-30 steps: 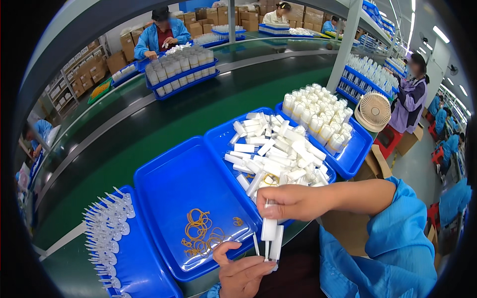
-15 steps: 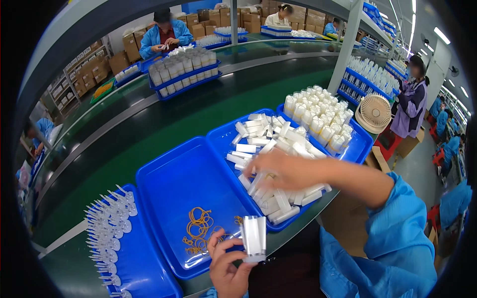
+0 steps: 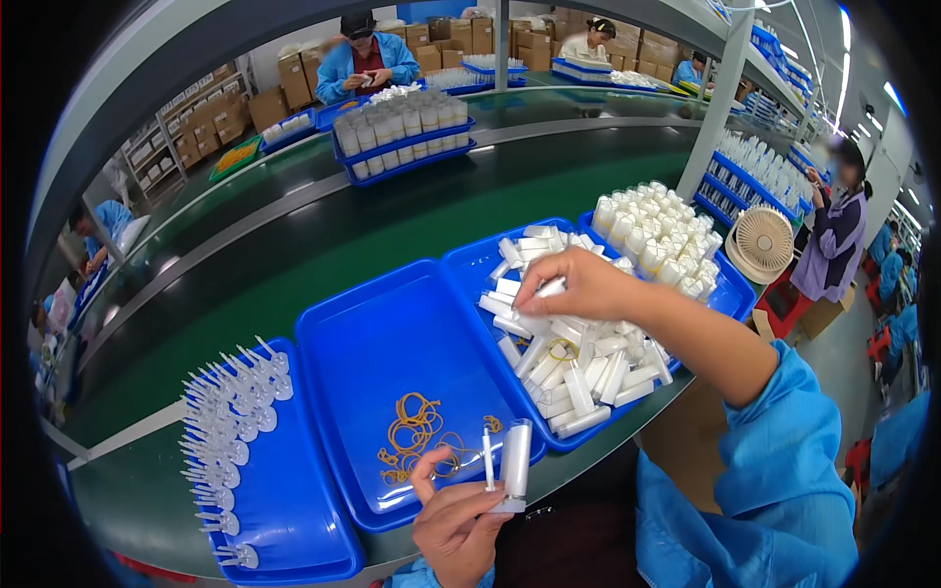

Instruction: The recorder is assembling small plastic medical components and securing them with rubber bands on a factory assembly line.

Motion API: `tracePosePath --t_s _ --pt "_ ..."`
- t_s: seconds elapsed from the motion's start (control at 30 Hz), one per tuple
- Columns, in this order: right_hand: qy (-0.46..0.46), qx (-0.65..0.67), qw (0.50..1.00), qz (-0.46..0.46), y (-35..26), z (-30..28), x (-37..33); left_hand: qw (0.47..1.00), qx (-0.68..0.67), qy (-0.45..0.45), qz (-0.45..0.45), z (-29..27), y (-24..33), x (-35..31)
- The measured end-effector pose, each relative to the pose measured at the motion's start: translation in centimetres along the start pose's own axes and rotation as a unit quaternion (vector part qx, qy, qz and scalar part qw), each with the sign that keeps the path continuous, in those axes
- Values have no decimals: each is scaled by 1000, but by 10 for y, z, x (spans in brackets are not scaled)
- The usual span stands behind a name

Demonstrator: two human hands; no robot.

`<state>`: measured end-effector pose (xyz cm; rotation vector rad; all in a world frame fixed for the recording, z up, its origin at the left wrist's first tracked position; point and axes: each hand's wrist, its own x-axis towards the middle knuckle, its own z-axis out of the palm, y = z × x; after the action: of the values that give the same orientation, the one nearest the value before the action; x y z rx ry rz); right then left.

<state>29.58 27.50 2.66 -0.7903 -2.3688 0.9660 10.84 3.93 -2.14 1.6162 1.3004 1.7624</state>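
Note:
My left hand (image 3: 456,524), near the front edge, grips a clear plastic base (image 3: 508,505) with upright pins. A white tube (image 3: 517,459) in clear film stands on it beside a thin bare pin (image 3: 487,458). Over the tray of loose white tubes, my right hand (image 3: 588,286) is curled with its fingertips closed on a white tube (image 3: 534,321), partly hidden by the fingers. Loose white tubes (image 3: 578,387) lie heaped below that hand in a blue tray (image 3: 470,263).
A blue tray (image 3: 368,323) holds tan rubber bands (image 3: 417,421). Left of it, another tray (image 3: 284,510) carries rows of pinned clear bases (image 3: 235,421). Bundled white tubes (image 3: 657,230) and a beige fan (image 3: 763,240) are at right. Co-workers sit across the green conveyor (image 3: 392,216).
My right hand has risen slightly from the heap and its fingers have closed. The base in my left hand has turned, showing a bare pin. The whole view has shifted.

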Motion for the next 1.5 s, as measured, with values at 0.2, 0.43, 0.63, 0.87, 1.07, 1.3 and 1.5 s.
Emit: tracePosePath --t_s 0.2,0.43,0.63,0.87,1.07,1.3,1.5 --pt "-115 423 881 180 -57 38 -28 996 -25 -59 63 8 -10 6" --pt "-153 434 870 176 -57 49 -33 996 -16 -65 57 7 -8 6" --pt "-188 40 981 38 -69 30 -35 992 21 -112 53 4 -9 10" --pt "-288 111 949 62 -79 29 -42 980 60 -151 116 4 -6 9" --pt "-226 101 965 -83 -80 54 -59 1000 -9 -1 12 15 -1 4" --pt "-226 77 969 -70 -58 53 -28 996 40 -84 -9 -1 -19 -4" --pt "-64 -400 908 106 37 16 54 994 -104 3 -29 3 -25 -8"
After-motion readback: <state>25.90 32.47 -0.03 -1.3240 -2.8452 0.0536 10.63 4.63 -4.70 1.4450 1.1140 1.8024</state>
